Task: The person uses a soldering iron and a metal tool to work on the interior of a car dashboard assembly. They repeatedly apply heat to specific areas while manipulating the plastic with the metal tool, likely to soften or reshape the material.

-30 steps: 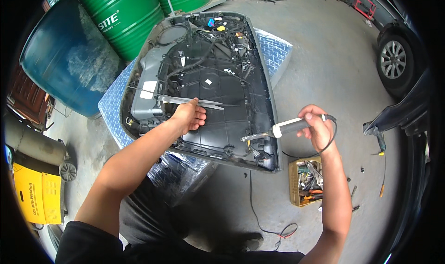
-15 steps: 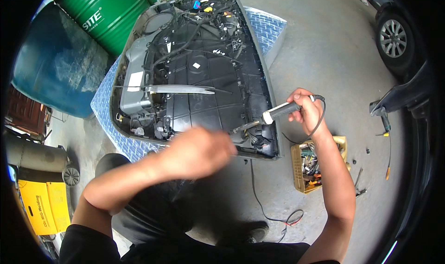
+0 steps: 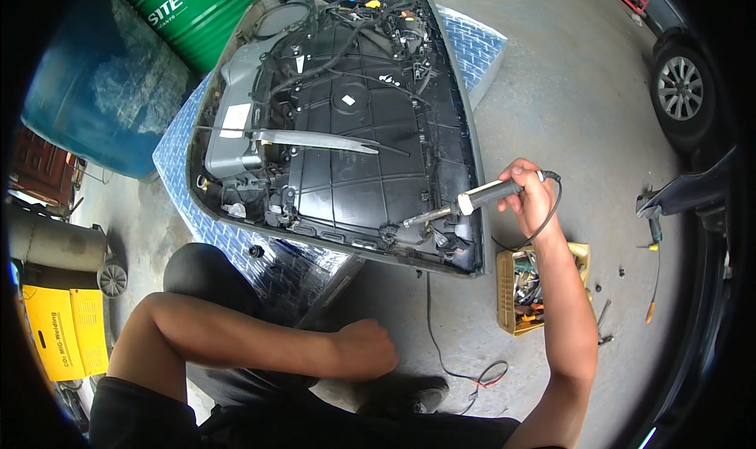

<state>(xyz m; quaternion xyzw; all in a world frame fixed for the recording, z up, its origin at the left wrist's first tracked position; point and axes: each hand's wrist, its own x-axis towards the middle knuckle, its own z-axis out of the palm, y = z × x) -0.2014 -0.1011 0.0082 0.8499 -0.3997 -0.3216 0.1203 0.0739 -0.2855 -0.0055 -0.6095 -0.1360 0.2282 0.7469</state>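
Observation:
My right hand (image 3: 529,199) grips the dark handle of a soldering iron (image 3: 490,194), which has a pale collar and a cord looping back over my wrist. The metal tip slants down to the left, at the lower right part of a large black plastic car panel (image 3: 358,177); I cannot tell whether it touches. Wiring, clips and a grey housing (image 3: 236,110) fill the panel's recessed side. A flat silvery strip (image 3: 315,139) lies across its middle. My left hand (image 3: 366,350) is a fist in front of my body, below the panel's near edge. Anything inside it is hidden.
The panel rests on a blue-and-white patterned wrapped support (image 3: 177,153). A yellow crate of tools (image 3: 505,291) stands right of it, and a cable (image 3: 430,323) runs across the floor. Drums (image 3: 193,16) stand far left, a yellow box (image 3: 63,331) near left, a car wheel (image 3: 681,89) far right.
My left hand has dropped from over the panel's near edge toward my body. The iron stays in my right hand. The view has shifted slightly.

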